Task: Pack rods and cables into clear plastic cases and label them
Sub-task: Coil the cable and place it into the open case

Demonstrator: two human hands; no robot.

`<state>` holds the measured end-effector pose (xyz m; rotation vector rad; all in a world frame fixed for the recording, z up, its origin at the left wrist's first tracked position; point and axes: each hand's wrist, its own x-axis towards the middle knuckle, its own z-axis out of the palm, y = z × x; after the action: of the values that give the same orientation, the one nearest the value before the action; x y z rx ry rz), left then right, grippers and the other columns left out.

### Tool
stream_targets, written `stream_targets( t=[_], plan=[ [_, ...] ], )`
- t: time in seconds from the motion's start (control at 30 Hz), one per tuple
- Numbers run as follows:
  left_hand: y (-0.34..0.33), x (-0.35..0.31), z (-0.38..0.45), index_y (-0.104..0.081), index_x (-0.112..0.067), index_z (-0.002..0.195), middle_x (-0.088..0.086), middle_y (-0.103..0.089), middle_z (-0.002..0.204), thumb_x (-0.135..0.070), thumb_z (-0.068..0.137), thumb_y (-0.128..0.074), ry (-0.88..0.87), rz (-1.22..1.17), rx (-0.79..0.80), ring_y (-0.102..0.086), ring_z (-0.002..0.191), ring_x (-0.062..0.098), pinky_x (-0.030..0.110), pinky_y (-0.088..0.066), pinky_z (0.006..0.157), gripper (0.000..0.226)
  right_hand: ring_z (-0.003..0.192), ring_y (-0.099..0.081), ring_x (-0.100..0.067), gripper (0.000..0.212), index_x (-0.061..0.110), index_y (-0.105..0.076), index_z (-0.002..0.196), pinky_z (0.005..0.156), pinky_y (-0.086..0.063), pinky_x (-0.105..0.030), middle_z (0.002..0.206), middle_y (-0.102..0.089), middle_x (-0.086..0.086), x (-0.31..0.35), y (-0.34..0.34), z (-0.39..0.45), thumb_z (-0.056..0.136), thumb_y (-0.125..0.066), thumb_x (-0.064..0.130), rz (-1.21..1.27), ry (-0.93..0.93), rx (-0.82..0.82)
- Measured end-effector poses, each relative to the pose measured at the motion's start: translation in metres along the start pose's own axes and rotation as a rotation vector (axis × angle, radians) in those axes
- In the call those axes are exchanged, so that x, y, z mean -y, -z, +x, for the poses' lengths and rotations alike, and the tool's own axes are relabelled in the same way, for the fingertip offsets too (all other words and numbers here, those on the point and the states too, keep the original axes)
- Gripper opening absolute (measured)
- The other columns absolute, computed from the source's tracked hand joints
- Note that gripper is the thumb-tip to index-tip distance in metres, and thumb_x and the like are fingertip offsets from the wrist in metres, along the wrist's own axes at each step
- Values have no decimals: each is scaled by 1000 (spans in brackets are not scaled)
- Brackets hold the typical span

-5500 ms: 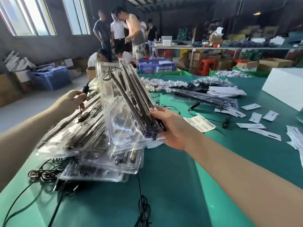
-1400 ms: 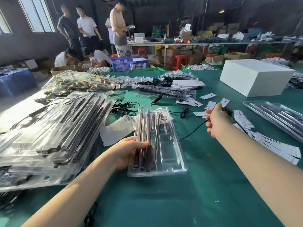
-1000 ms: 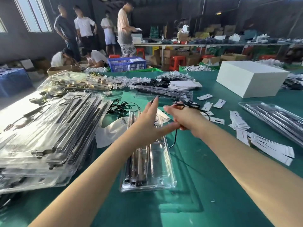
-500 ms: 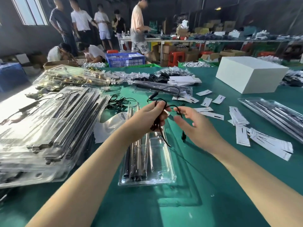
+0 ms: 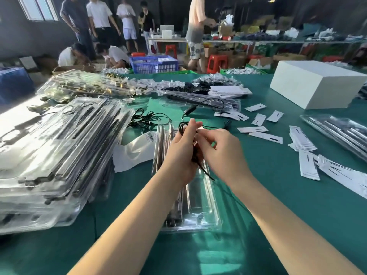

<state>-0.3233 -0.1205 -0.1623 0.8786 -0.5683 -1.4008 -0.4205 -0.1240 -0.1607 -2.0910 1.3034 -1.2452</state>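
The left hand [image 5: 181,149] is gripping the bunched black cable [image 5: 195,158] with curled fingers — the right hand [image 5: 222,151] is pinching it at three o'clock — both hovering over the clear case [image 5: 200,207] holding rods [image 5: 174,211].

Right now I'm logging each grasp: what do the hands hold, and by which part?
Both hold the black cable: the left hand grips its coiled bundle, and the right hand pinches a strand beside it, above the clear case.
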Motion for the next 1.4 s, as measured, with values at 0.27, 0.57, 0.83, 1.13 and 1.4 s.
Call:
stream_targets(
  t=[0.27,0.57,0.83,1.13,1.4],
  plan=[
    [21,-17,17,-49,-17,82,-3,-51,48,-45,97,-47,10,-383,-155,-56,42,12,24,-52,49,32,59,-56,0,33,29,-49,121,53,-41,-12,81,-68,4,-20,32,12,92,-61,16,76,-196,778],
    [13,-2,0,-56,-18,88,-11,-60,65,-41,99,-44,-217,706,78,-51,50,3,22,-44,46,28,56,-64,-11,24,10,-65,81,53,-52,-19,65,-69,-1,-25,66,25,63,-80,11,483,-289,459],
    [2,0,-10,-60,-17,82,-6,-57,55,-54,99,-29,-88,567,178,-57,52,12,28,-51,58,51,56,-61,-7,15,20,-67,85,54,-49,-18,76,-72,2,-13,40,21,84,-72,6,518,-109,228],
    [8,-8,-6,-66,-17,93,-5,-38,44,-85,78,-12,77,523,30,-30,35,9,15,-22,40,88,135,-39,-22,80,15,-29,151,111,-35,-39,152,-39,-1,-12,23,9,77,-56,0,-447,492,318],
    [8,-13,-9,-52,-12,100,0,-35,59,-84,79,-28,236,637,31,-27,39,9,12,-21,38,79,115,-51,-27,43,20,-50,132,93,-44,-41,128,-51,-3,-24,14,6,89,-50,17,-641,489,424]
  ],
)
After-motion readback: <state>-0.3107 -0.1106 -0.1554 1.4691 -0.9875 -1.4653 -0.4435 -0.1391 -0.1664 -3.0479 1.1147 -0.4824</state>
